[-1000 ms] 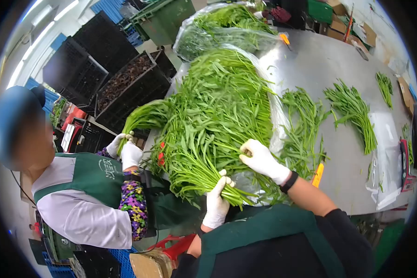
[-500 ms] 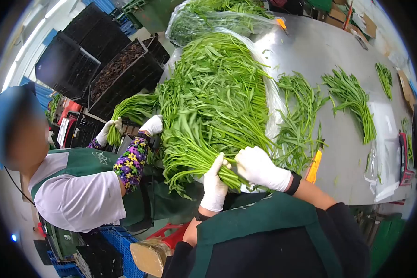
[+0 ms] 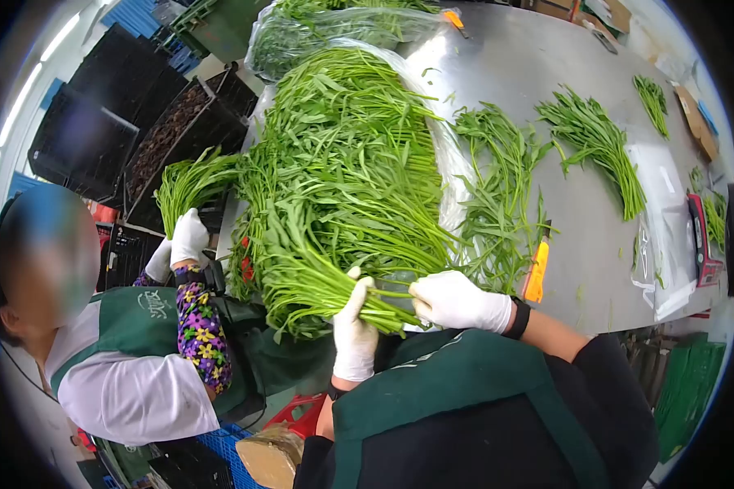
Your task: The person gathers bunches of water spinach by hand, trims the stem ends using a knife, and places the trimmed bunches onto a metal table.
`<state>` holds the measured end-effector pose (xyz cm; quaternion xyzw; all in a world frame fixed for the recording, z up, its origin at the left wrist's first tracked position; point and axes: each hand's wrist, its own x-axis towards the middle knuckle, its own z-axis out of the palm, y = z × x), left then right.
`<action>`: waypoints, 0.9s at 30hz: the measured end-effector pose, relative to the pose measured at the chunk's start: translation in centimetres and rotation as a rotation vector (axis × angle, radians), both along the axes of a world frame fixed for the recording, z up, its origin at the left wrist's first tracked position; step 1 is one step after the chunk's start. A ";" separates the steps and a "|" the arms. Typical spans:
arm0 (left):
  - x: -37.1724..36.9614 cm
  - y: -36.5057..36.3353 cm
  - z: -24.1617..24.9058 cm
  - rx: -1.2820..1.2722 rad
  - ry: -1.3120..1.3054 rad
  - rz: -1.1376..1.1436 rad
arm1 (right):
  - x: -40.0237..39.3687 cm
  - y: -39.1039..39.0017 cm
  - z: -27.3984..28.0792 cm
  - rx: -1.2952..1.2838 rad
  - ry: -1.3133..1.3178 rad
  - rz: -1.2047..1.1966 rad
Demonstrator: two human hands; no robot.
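My left hand (image 3: 355, 334), in a white glove, is closed around a bunch of water spinach (image 3: 318, 285). Its cut stem ends point to the right and its leaves spread left over the pile. Beside those stem ends, my right hand (image 3: 462, 301), also gloved, has its fingers pinched on a thin water spinach stem (image 3: 393, 282). A large heap of water spinach (image 3: 355, 155) lies on clear plastic just beyond both hands. To the right of the heap are loose stalks (image 3: 501, 191) and an orange-handled knife (image 3: 536, 273) near my right wrist.
At left, a co-worker in a green apron (image 3: 134, 326) holds another bunch (image 3: 192, 186). The metal table (image 3: 583, 265) bears a sorted bunch (image 3: 599, 143), plastic bags (image 3: 665, 236), a red scale (image 3: 704, 240) and a second orange knife (image 3: 455, 21). Black crates (image 3: 86, 134) stand behind the co-worker.
The view has shifted, so the table sits further left. The co-worker has lifted their bunch and brought both hands together on it. My hands stay close together at the stem ends.
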<state>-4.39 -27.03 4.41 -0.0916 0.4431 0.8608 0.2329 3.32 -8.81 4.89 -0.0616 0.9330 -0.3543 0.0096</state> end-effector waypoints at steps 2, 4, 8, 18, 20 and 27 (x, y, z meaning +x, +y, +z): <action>-0.6 -1.3 0.4 0.056 0.076 -0.001 | 0.3 2.5 0.0 0.174 -0.292 0.163; -1.1 -1.8 1.6 0.109 0.039 0.103 | -0.3 5.0 1.0 0.133 -0.332 0.062; -0.7 -1.8 2.3 0.094 0.042 0.125 | -3.9 3.1 -1.2 -0.023 0.348 -0.309; -0.3 -0.7 1.7 -0.016 0.076 0.109 | -6.7 0.8 0.9 -0.123 0.358 -0.352; -0.1 0.0 2.0 -0.053 0.099 0.130 | -6.3 0.6 2.4 -0.379 0.052 -0.374; -1.6 1.1 0.6 -0.078 0.076 0.100 | -4.9 -1.5 3.0 -0.135 0.083 -0.219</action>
